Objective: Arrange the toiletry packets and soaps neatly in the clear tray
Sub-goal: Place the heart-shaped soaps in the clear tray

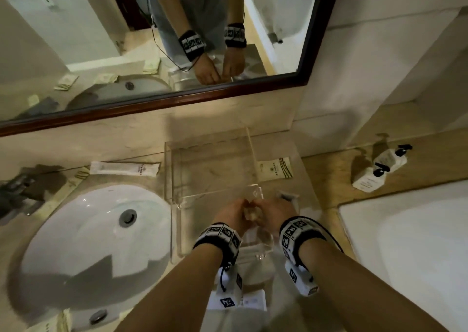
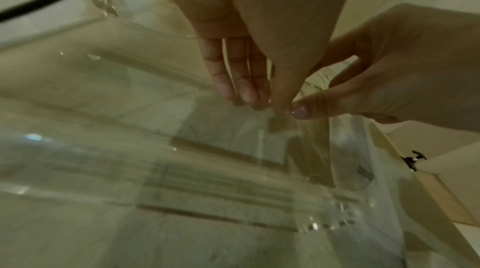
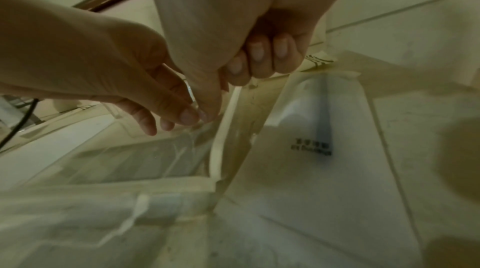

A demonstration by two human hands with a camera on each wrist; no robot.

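Both hands meet over the near right corner of the clear tray (image 1: 177,154), which stands on the stone counter (image 1: 316,174) just right of the white sink (image 1: 83,230). The left hand (image 1: 234,214) and the right hand (image 1: 274,211) touch each other at the fingertips. In the wrist views, thumb and fingers of each hand are pressed together on something thin and clear at the tray's edge; I cannot tell what it is. The other fingers of the right hand are curled into the palm. A long white packet (image 1: 124,168) lies on the counter left of the tray, behind the sink. A cream packet (image 1: 274,168) with dark stripes lies just right of the tray. A white packet (image 3: 311,149) with black print lies beside the tray, under the right hand. Two white bottles (image 1: 379,169) with black pumps lie well to the right of the tray. The mirror (image 1: 152,40) hangs behind the tray.
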